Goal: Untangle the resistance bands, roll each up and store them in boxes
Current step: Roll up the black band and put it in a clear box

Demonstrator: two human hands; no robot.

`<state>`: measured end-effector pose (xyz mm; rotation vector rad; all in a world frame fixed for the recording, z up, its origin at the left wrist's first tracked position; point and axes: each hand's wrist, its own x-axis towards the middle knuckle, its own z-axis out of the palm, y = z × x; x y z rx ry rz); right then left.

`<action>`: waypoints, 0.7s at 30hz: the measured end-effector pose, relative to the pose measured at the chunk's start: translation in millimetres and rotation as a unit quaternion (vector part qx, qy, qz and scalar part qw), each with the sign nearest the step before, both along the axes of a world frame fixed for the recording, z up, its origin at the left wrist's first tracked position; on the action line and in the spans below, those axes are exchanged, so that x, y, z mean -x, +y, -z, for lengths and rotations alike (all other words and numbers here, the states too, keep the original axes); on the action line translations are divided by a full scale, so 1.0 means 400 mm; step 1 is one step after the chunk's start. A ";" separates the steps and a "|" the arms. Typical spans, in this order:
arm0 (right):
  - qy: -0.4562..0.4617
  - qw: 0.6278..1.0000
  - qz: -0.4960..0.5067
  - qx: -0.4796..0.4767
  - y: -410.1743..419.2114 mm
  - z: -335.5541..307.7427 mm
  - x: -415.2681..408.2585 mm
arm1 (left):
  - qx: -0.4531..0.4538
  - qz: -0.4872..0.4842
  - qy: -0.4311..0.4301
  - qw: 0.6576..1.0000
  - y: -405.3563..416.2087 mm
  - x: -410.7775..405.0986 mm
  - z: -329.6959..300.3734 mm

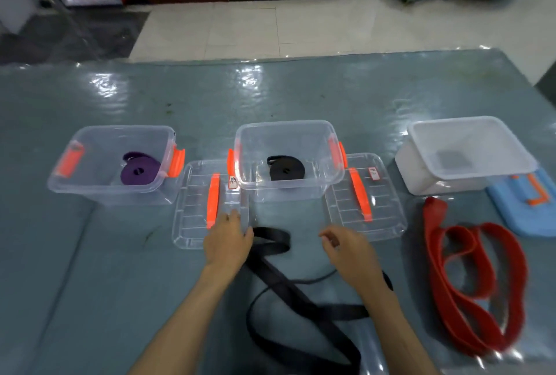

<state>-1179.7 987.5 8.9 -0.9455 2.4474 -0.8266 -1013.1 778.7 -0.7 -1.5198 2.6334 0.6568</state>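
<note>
In the head view, a grey-green counter (90, 254) under a glossy clear cover carries three boxes in a row across the middle of the frame. The left clear box (75, 182) holds a rolled purple band (139, 170); the centre clear box (301, 191) holds a rolled black band (285, 168); the white box (421, 176) at the right looks empty. A clear lid with an orange handle (192, 224) lies between the first two boxes, another clear lid (382, 218) lies right of the centre box, and a blue lid (523, 209) lies beside the white box. A loose black band (279, 284) sprawls at lower centre, its loop touching the left hand (227, 242), whose fingers are relaxed over the lid's edge. The right hand (349, 250) hovers near with loosely curled fingers, holding nothing. A loose red band (445, 269) lies at the lower right.
</note>
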 end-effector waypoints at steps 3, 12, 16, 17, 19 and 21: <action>-0.031 0.999 0.006 -0.028 0.044 0.028 -0.040 | -0.170 -0.086 -0.081 0.978 0.008 -0.027 0.060; -0.130 0.991 0.012 -0.002 0.067 0.080 -0.132 | -0.174 -0.223 0.201 0.938 0.084 -0.119 0.135; -0.320 0.944 0.068 0.044 -0.018 0.070 -0.171 | -0.178 -0.178 0.273 0.928 0.137 -0.169 0.104; -0.390 0.915 0.091 0.048 -0.041 0.067 -0.180 | -0.179 -0.162 0.285 0.928 0.150 -0.179 0.096; -0.478 0.865 0.142 0.053 -0.078 0.073 -0.190 | -0.179 -0.130 0.302 0.927 0.171 -0.194 0.081; -0.489 0.850 0.184 0.069 -0.101 0.085 -0.193 | -0.160 -0.077 0.288 0.941 0.187 -0.204 0.068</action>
